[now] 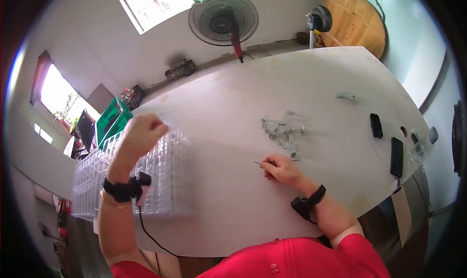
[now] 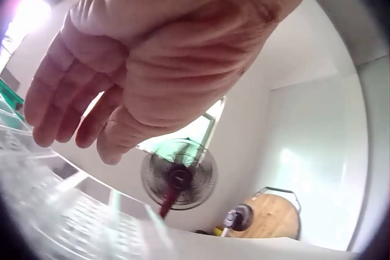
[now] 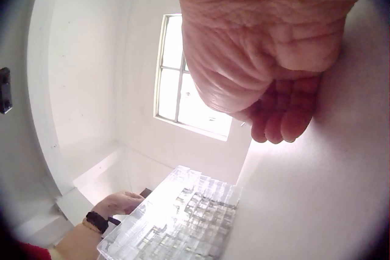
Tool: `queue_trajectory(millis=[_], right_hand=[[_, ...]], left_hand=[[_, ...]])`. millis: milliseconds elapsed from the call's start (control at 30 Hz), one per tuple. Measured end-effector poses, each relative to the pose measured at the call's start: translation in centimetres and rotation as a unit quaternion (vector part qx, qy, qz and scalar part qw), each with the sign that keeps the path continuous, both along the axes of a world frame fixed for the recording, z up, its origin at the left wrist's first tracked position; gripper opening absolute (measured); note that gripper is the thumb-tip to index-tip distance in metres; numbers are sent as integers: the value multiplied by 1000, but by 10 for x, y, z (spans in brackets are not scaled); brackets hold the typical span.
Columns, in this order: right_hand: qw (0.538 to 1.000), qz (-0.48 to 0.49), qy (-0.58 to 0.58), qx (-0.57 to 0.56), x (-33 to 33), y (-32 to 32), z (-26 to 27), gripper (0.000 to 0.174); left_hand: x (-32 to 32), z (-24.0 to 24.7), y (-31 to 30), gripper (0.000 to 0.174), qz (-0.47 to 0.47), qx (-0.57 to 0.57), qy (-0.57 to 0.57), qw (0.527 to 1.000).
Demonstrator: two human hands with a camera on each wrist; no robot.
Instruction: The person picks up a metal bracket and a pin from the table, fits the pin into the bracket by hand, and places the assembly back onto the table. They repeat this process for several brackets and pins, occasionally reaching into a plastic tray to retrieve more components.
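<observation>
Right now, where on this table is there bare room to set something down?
The table is bare between the clear compartment boxes and the metal pieces, and beyond those pieces toward the large fan. Crowded: the left end, under the boxes, and the right edge, around the long black device.

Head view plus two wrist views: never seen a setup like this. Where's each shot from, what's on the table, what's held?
No machine here: a person in red works bare-handed at a white table. The head view looks down from a head-worn camera; the other two come from wrist cameras, one facing each palm. The left hand is above clear compartment boxes; I see nothing in its grip. The right hand pinches a thin dark piece, too small to identify. Beyond it lies a cluster of metal parts, with a smaller pile farther off.
</observation>
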State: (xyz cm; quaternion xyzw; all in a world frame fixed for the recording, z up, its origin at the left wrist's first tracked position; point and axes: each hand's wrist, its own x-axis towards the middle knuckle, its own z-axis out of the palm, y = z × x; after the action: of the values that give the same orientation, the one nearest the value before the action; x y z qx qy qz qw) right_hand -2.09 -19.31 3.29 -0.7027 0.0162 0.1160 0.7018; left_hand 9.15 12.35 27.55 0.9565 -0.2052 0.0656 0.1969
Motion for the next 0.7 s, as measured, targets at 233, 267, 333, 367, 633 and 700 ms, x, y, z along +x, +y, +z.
queue_trajectory(millis=[233, 267, 333, 367, 633, 700], right_hand=[[969, -187, -101, 128, 6, -16, 24, 16], [947, -253, -132, 146, 6, -22, 32, 15], [918, -322, -163, 163, 9, -37, 37, 15], [896, -360, -188, 181, 10, -45, 35, 14], [857, -438, -180, 203, 18, -65, 17, 15], [864, -432, -172, 196, 18, -65, 16, 15]], left_hand=[[-65, -66, -149, 27, -166, -70, 173, 968], [-64, -87, -164, 28, -172, -94, 198, 960], [-59, -129, -192, 32, -158, -106, 208, 960], [-55, -149, -203, 32, -162, -103, 208, 959], [-60, -191, -259, 54, -116, 8, 116, 986], [-56, -202, -263, 56, -110, 6, 122, 986]])
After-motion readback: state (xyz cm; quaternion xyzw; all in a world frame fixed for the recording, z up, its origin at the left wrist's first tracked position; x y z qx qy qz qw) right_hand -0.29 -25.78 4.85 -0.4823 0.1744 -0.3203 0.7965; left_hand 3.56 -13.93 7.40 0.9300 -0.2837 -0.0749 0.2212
